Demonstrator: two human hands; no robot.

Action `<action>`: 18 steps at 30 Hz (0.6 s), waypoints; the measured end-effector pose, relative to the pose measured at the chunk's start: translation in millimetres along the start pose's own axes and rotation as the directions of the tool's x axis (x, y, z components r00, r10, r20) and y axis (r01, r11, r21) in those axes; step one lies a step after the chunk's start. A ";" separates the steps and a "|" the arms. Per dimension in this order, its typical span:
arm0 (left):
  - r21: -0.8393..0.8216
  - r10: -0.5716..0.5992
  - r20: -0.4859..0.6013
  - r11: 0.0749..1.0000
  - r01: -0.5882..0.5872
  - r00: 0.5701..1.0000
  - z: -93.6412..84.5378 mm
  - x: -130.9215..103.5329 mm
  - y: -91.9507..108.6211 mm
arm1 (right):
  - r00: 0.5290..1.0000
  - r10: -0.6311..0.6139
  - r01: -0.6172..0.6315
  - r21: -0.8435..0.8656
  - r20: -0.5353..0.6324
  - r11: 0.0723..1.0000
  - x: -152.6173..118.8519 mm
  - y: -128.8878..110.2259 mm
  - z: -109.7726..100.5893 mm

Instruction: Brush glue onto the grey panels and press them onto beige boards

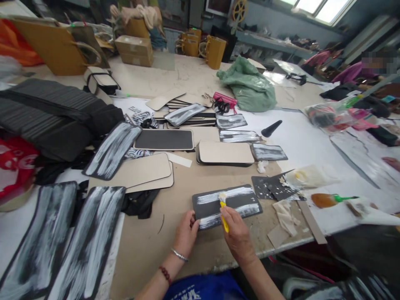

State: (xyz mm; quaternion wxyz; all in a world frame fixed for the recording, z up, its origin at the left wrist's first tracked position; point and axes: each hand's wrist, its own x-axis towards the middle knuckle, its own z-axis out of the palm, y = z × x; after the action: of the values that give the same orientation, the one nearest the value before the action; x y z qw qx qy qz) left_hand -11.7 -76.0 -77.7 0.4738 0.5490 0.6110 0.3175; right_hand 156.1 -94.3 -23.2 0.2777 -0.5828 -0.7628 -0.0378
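Note:
In front of me a black rectangular panel (215,203) with rounded corners lies on brown board, white glue-like streaks along its long edges. My left hand (187,229) is closed at the panel's lower left corner, the thumb over its edge. My right hand (236,231) grips a small yellow-handled brush (223,212), its pale bristles on the middle of the panel. Just beyond lies a stack of beige-topped panels (226,152). White-streaked panels (90,233) rest at the left, with another streaked piece (114,148) above them. A plain black panel with a pale rim (164,139) sits farther back.
Right of the work lie a glue-spotted black piece (271,187), a milky plastic bag (309,176) and an amber bottle with a green nozzle (325,200). A green plastic bag (248,83) and dark striped fabric (53,116) lie farther off. Other people (321,58) sit at the far right.

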 end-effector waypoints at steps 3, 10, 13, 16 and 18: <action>-0.025 -0.010 -0.006 1.000 0.010 1.000 1.0 0.0 -1.0 | 0.998 -0.069 0.068 0.079 0.010 0.995 4.4 -24.9 7.3; -0.167 -0.036 0.021 0.985 0.039 0.999 0.3 -1.1 -2.5 | 0.987 -0.150 0.132 0.231 0.062 0.964 9.4 -57.6 4.0; -0.217 -0.049 0.041 0.975 0.056 0.998 -1.2 -1.5 -1.4 | 0.983 -0.169 0.143 0.286 0.070 0.947 11.5 -57.6 -2.5; -0.227 -0.074 0.015 0.971 0.076 0.997 -2.2 -1.2 -0.7 | 0.991 -0.116 0.092 0.288 0.068 0.953 15.0 -52.6 -1.9; -0.236 -0.094 0.001 0.968 0.092 0.996 -2.3 -0.7 -0.6 | 0.992 -0.095 0.068 0.296 0.078 0.953 15.1 -49.7 -1.2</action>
State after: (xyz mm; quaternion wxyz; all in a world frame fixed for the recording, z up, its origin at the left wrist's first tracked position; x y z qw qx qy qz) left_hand -14.1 -76.5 -77.3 0.5467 0.4582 0.5965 0.3679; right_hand 108.8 -97.5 -1.9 0.3241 -0.5044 -0.7952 0.0906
